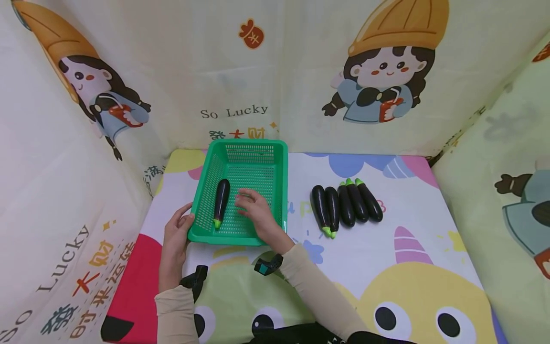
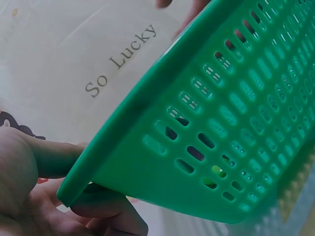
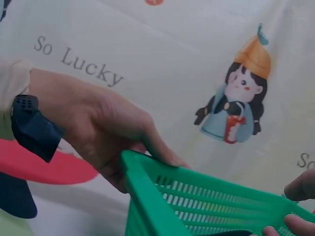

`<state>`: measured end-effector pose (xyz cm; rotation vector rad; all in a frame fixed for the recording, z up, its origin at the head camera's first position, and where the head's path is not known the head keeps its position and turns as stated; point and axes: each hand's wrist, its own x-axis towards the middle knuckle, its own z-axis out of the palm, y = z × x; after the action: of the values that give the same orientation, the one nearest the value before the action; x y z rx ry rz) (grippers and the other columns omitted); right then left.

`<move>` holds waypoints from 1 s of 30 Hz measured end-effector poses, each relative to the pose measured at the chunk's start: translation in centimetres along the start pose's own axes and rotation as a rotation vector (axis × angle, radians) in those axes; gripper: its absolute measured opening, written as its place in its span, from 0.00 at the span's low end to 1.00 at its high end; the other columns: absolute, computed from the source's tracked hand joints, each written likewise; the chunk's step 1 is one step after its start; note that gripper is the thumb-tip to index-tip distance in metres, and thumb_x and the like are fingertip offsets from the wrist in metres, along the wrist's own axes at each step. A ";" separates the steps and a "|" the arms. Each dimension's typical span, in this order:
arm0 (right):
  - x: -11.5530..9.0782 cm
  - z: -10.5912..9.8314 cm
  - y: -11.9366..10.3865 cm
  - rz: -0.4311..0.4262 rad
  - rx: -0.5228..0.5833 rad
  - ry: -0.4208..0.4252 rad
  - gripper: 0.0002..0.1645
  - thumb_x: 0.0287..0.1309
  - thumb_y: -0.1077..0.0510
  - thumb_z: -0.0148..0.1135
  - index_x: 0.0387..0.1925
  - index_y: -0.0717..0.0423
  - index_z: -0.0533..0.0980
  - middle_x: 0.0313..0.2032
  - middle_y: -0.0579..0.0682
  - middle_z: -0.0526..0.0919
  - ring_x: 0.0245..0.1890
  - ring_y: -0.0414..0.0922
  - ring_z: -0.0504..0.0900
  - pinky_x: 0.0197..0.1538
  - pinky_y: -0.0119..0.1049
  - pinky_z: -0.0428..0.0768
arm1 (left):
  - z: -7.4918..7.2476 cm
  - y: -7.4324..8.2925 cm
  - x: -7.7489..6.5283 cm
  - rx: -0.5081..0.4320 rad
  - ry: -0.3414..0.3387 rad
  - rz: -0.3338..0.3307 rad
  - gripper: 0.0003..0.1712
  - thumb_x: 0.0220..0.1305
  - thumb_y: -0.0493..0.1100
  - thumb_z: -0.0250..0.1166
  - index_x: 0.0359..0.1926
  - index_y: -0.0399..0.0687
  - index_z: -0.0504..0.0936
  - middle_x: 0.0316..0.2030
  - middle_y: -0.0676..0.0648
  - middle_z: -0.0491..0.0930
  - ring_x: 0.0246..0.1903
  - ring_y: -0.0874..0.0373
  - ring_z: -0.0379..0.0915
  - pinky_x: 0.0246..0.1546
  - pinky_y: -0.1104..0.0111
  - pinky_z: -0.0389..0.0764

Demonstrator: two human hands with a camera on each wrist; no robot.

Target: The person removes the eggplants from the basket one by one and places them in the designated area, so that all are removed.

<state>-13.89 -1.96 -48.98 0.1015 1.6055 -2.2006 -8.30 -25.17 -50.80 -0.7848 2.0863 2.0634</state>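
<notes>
A green plastic basket [image 1: 283,191] with slotted walls holds one dark eggplant [image 1: 221,200], which lies along its left side with the green stem end toward the person. My left hand [image 1: 175,239] grips the basket's near left corner; in the left wrist view the thumb and fingers [image 2: 110,209] pinch the rim from both sides. Over the basket's interior, to the right of that eggplant, hovers my right hand [image 1: 259,214] with fingers loosely spread and nothing in them. Several more eggplants [image 1: 347,205] lie side by side on the table, right of the basket.
A table [image 1: 318,267] covered with a cartoon-print cloth bears everything. Pale printed sheets [image 1: 301,95] rise behind it and at both sides. Each wrist wears a black strap with a small camera [image 1: 268,264].
</notes>
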 end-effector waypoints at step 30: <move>3.5 4.5 2.1 0.217 -0.085 0.127 0.36 0.69 0.57 0.64 0.75 0.59 0.66 0.65 0.61 0.79 0.68 0.61 0.76 0.70 0.55 0.75 | -0.2 -0.1 0.1 -0.007 -0.029 0.000 0.32 0.79 0.53 0.58 0.79 0.63 0.65 0.49 0.61 0.80 0.42 0.67 0.82 0.44 0.77 0.84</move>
<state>-15.46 -7.67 -50.38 0.3799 1.6667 -1.9935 -8.32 -25.41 -50.90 -0.7512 2.0651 2.0712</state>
